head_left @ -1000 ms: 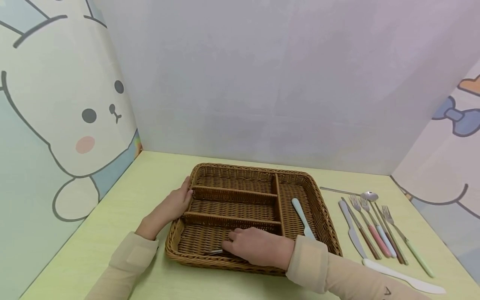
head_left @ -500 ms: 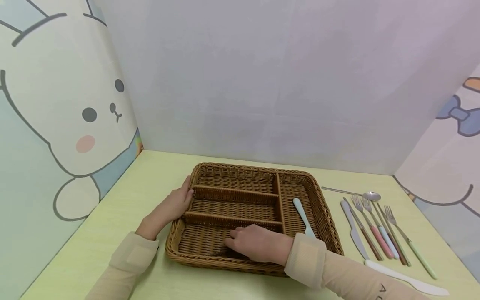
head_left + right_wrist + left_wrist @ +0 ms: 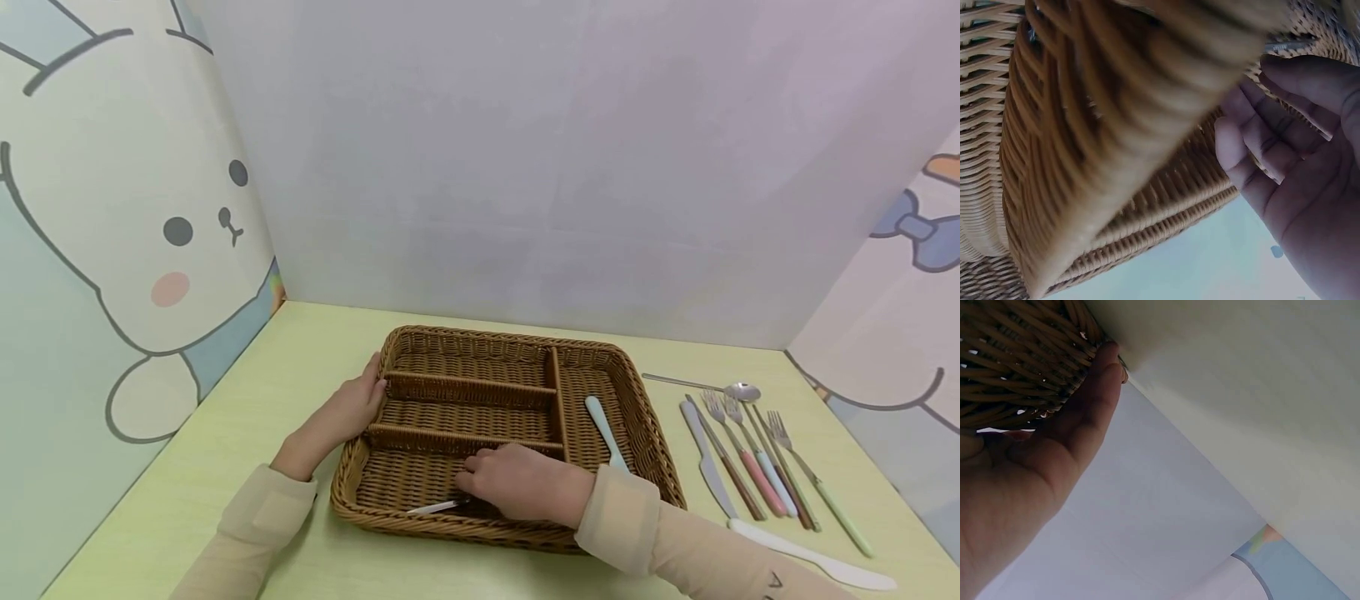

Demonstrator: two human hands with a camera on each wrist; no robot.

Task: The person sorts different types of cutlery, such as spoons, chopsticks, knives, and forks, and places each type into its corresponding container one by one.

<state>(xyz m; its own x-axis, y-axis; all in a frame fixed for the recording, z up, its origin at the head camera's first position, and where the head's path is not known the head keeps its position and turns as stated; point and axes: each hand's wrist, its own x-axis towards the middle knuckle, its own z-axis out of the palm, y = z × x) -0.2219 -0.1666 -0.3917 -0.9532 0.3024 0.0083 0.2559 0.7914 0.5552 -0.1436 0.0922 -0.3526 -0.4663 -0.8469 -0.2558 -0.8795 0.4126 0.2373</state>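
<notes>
Fingers (image 3: 472,482) of the right hand (image 3: 525,492) lie low in the nearest compartment of the wicker tray (image 3: 420,521), tips beside the end of a white-handled utensil (image 3: 438,507) that lies flat on the weave along the front wall. Whether they pinch it or have let go cannot be told; the wrist view shows the fingers loosely bent, nothing clearly clasped. Half a second ago the hand covered that piece; now its pale handle shows to the left of the fingertips, the hand sitting slightly further right.

Left hand (image 3: 352,408) rests against the tray's left rim, fingers straight along the wicker, probably to steady it; unchanged from the earlier frames.

Further in, the middle and far compartments show only weave. A light-blue-handled knife (image 3: 606,429) lies in the long right compartment.

Beyond the tray on the counter (image 3: 300,350), remaining cutlery is laid in a row (image 3: 757,458), apparently sorted for reach: knives, forks, a spoon (image 3: 738,392).
</notes>
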